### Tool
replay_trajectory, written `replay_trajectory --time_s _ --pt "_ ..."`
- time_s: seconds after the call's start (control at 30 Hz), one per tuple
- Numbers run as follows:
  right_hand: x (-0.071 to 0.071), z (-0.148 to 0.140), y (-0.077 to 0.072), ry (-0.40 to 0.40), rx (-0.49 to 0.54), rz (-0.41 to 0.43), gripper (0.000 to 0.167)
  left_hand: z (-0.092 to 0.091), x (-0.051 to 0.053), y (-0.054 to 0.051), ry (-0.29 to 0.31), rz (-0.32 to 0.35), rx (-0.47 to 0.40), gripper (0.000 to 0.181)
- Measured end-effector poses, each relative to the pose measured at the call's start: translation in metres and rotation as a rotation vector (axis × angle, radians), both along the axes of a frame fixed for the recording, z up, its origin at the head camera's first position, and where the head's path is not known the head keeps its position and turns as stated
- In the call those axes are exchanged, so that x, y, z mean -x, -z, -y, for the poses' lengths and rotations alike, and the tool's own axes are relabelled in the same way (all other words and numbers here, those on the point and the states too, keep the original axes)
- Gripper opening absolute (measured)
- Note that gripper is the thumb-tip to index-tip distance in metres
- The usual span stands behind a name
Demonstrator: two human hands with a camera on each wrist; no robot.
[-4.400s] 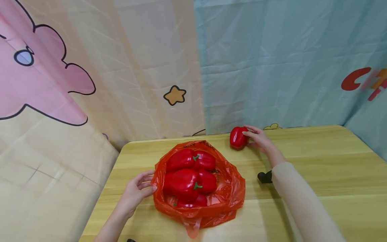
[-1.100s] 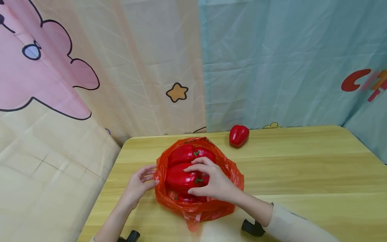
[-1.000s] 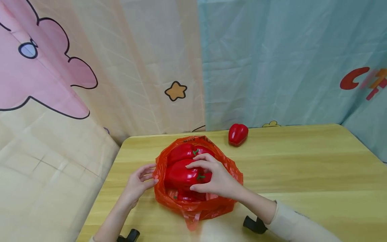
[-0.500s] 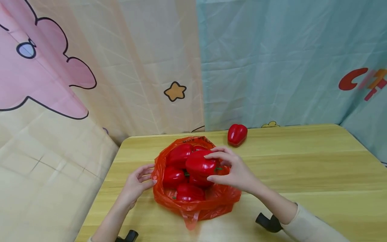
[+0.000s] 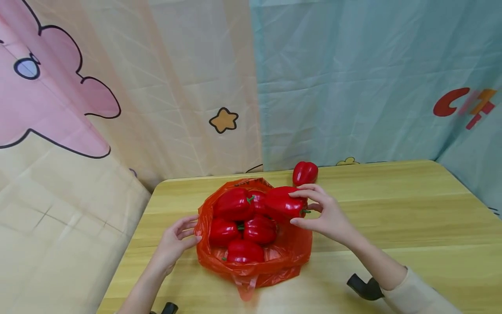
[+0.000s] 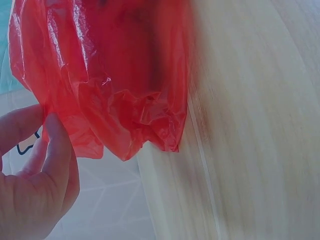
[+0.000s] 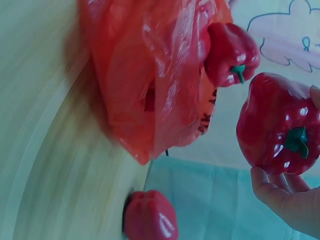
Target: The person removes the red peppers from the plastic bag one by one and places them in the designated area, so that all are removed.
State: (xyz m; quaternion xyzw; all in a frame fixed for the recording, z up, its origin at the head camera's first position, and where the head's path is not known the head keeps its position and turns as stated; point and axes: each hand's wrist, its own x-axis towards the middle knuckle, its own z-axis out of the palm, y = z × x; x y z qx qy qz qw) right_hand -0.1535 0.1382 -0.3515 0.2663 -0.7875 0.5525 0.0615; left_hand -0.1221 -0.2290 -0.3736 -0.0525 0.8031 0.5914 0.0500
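Note:
An orange-red plastic bag (image 5: 290, 248) stands with its mouth spread, several red bell peppers inside, one of them (image 5: 244, 251) at the near side. My left hand (image 5: 172, 244) pinches the bag's left rim; in the left wrist view, the thumb and fingers of that hand (image 6: 40, 185) meet on the film (image 6: 90, 110). Over the bag's right edge, my right hand (image 5: 329, 216) holds a red pepper (image 5: 283, 201) with a green stem. The right wrist view shows this pepper (image 7: 275, 125) lifted clear of the bag (image 7: 150, 75), with fingers of the hand (image 7: 295, 205) around it.
Another red pepper (image 5: 305, 173) lies on the wooden table (image 5: 392, 209) near its back edge, right of the bag. Black pieces (image 5: 365, 288) show beside the right forearm and at the left forearm. A printed curtain (image 5: 333, 87) hangs behind.
My right hand has lifted a pepper from the top of the pile and carried it to the right, uncovering peppers beneath. Earlier it was at the pepper by the back edge. The left hand stays at the rim.

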Motion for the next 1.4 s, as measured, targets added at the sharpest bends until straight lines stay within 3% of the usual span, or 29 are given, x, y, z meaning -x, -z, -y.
replay_trajectory --time_s 0.9,1.4 --pt "0.013 -0.077 0.039 0.334 -0.107 0.103 0.050 0.000 0.000 0.001 0.002 0.006 -0.020 0.054" --pt "0.023 -0.102 0.060 0.461 -0.176 0.132 0.054 0.001 -0.001 0.003 -0.004 -0.004 -0.029 0.053"
